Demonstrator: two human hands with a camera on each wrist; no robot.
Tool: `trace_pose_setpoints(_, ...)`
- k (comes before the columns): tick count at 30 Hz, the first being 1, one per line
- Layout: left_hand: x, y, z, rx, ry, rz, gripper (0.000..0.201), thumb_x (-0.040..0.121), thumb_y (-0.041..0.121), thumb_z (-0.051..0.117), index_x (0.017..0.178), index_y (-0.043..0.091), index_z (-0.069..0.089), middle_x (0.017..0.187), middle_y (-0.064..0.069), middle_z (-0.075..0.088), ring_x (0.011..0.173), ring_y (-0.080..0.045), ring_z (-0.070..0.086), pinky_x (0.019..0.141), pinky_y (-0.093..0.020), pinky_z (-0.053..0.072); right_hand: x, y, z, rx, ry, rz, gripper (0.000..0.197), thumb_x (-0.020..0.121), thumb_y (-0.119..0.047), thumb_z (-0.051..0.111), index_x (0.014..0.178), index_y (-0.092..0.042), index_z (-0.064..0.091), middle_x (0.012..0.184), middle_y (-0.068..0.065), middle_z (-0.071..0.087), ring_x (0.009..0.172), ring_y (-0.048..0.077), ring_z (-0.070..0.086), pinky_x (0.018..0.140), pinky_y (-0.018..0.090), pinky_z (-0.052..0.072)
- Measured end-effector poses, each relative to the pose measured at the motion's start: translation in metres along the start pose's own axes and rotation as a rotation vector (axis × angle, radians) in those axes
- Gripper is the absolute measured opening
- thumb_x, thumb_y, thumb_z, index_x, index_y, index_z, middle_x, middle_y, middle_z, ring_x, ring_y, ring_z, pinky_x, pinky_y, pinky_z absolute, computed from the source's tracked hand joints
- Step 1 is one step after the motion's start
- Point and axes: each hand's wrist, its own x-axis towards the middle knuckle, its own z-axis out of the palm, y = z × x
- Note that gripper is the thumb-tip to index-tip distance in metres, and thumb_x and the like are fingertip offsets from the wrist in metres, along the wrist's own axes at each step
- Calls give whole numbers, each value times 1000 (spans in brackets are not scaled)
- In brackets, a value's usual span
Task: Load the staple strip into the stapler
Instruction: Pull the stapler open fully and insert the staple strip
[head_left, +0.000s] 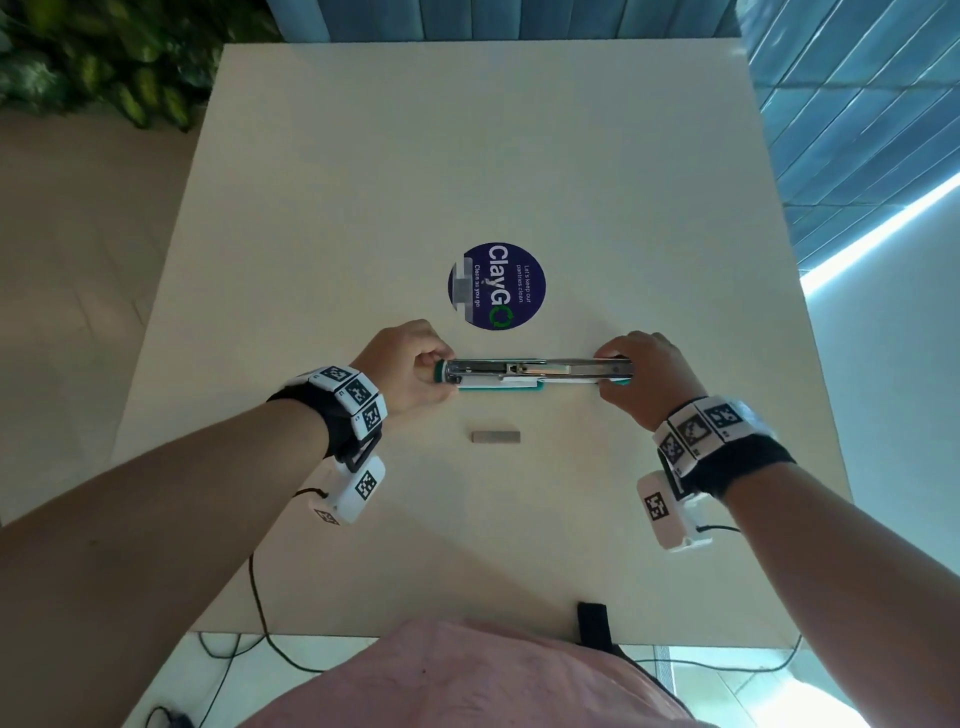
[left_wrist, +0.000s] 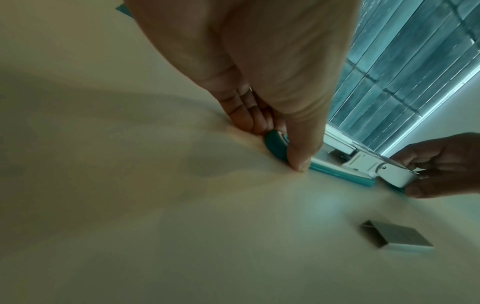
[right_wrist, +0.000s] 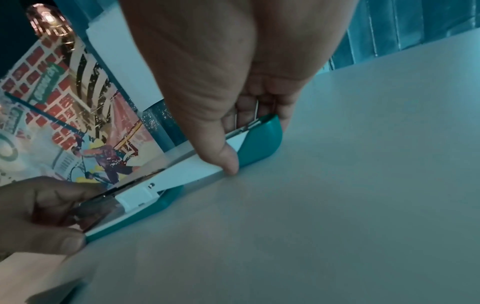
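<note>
A teal and white stapler lies swung fully open, flat on the cream table, its metal staple channel facing up. My left hand pinches the stapler's left end, thumb on the near side and fingers behind the teal tip. At the right end, my right hand grips the teal cover between thumb and fingers. A grey staple strip lies loose on the table just in front of the stapler, also in the left wrist view. Neither hand touches the staple strip.
A round dark-blue "ClayGO" sticker is on the table behind the stapler. Green plants stand at the far left and blue panels at the right. Cables hang below the table's near edge.
</note>
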Motion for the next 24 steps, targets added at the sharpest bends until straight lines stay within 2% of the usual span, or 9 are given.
trace_pose_setpoints(4,-2,-1,2,-14,-1,-1,32,61,22,77,90,14,67,87,-9,61,78,-22,60,77,-37,56,-1,4,1,17,11,-19,26,75,-10,66,100,-17,66,92,5,63,85,17,45,76,26,33)
trace_pose_setpoints(6,-2,0,2,5,-27,-18,34,62,21,77,93,14,65,90,-9,60,81,-21,59,80,-40,55,-2,5,1,35,12,-18,26,76,-10,66,101,-18,65,94,5,63,86,19,46,77,26,33)
trace_pose_setpoints(9,-4,4,1,31,-44,-45,47,60,24,78,101,14,58,96,-7,54,86,-20,54,83,-39,51,-3,6,1,42,6,-27,26,77,-11,66,101,-18,65,95,6,63,91,22,50,78,25,34)
trace_pose_setpoints(11,-10,11,1,34,30,4,52,60,31,75,104,16,52,100,-3,50,90,-18,48,82,-31,47,-3,7,1,59,4,-27,25,77,-11,66,101,-18,65,95,6,63,88,19,47,78,25,33)
trace_pose_setpoints(13,-17,24,3,52,64,131,41,66,32,73,98,15,54,96,-1,51,88,-16,47,78,-26,42,-3,7,1,82,9,-23,25,77,-10,66,101,-19,66,94,5,63,87,18,46,77,25,33)
trace_pose_setpoints(14,-20,31,6,71,27,185,34,70,32,72,96,15,58,93,-1,54,86,-16,48,77,-27,42,-3,7,1,91,14,-23,25,77,-10,66,101,-18,66,94,4,63,87,17,45,77,25,32)
trace_pose_setpoints(19,-33,44,38,221,-284,202,38,82,36,63,114,16,61,110,-3,60,103,-18,53,90,-35,47,-5,7,2,107,25,-16,26,78,-10,65,102,-19,65,98,3,63,90,15,45,80,24,33)
trace_pose_setpoints(21,-35,42,48,220,-275,202,35,83,33,62,113,16,62,107,-4,61,100,-21,54,87,-42,50,-5,7,2,106,25,-19,26,78,-10,65,103,-19,65,99,3,63,90,15,45,80,24,33)
trace_pose_setpoints(24,-37,42,53,185,-203,191,21,85,30,59,101,20,68,95,-2,62,93,-19,56,77,-43,53,-5,8,2,106,25,-22,26,79,-9,65,102,-19,65,99,3,63,89,14,43,80,24,33)
